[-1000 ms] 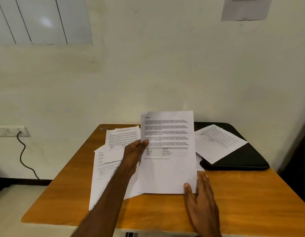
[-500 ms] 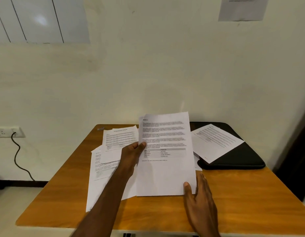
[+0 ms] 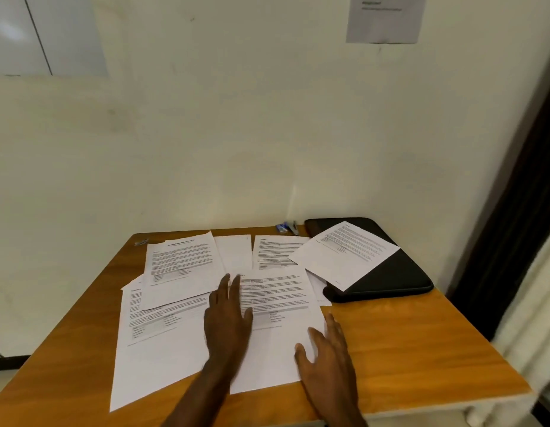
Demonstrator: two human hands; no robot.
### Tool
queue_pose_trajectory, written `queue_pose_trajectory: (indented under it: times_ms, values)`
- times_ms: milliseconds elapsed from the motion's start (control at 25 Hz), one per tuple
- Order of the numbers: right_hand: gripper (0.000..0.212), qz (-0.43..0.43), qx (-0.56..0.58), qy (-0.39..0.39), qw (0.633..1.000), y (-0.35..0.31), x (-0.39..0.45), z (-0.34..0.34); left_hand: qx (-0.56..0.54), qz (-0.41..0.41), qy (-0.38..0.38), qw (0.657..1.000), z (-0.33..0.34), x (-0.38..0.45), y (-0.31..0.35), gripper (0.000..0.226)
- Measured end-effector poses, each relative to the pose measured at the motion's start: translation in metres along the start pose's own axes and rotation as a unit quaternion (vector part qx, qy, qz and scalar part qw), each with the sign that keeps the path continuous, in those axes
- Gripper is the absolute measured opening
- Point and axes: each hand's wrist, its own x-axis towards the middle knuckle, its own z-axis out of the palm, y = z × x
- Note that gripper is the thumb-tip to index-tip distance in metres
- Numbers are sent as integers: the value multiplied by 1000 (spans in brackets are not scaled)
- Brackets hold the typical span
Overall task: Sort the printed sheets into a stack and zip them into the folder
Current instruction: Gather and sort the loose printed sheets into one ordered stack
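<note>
Several printed sheets lie scattered on the wooden table [image 3: 406, 340]. The nearest sheet [image 3: 277, 343] lies flat in front of me. My left hand [image 3: 227, 322] rests open and flat on its left edge, fingers spread. On its lower right corner rests my right hand [image 3: 326, 355], also flat and open. More sheets lie to the left [image 3: 162, 331], at the back left [image 3: 181, 266] and at the back middle [image 3: 277, 251]. One sheet [image 3: 344, 254] lies across the black zip folder [image 3: 394, 278] at the back right.
A small blue and grey object, perhaps a stapler [image 3: 287, 227], sits by the wall behind the sheets. The table stands against a pale wall with a notice [image 3: 384, 16] pinned high up. A dark door frame [image 3: 514, 241] borders the right side.
The sheet that my left hand held upright now lies flat on the table. My left hand let go and rests on it. The view tilted down and closer.
</note>
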Motion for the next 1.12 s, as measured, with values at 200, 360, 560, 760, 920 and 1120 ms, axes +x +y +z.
queue_pose_trajectory:
  times_ms: [200,360,560,760,920,1120]
  values:
    - [86,-19,-30,32,999,-8,7,-9,106,116,-25,987,7,-5,-8,28]
    - [42,-98,-46,186,977,-5,74,-36,115,129,-31,984,10,-11,-15,36]
    - [64,-82,-298,-26,951,-14,161,-51,122,144,-5,982,14,-14,-16,44]
    - [48,-70,-354,-2,933,-2,180,-43,109,136,-12,985,14,-13,-19,42]
    - [36,-122,-220,118,961,-1,172,-52,105,138,-7,985,17,-11,-22,42]
    - [52,-124,120,208,963,-20,123,-70,88,104,-40,990,14,-11,-19,48]
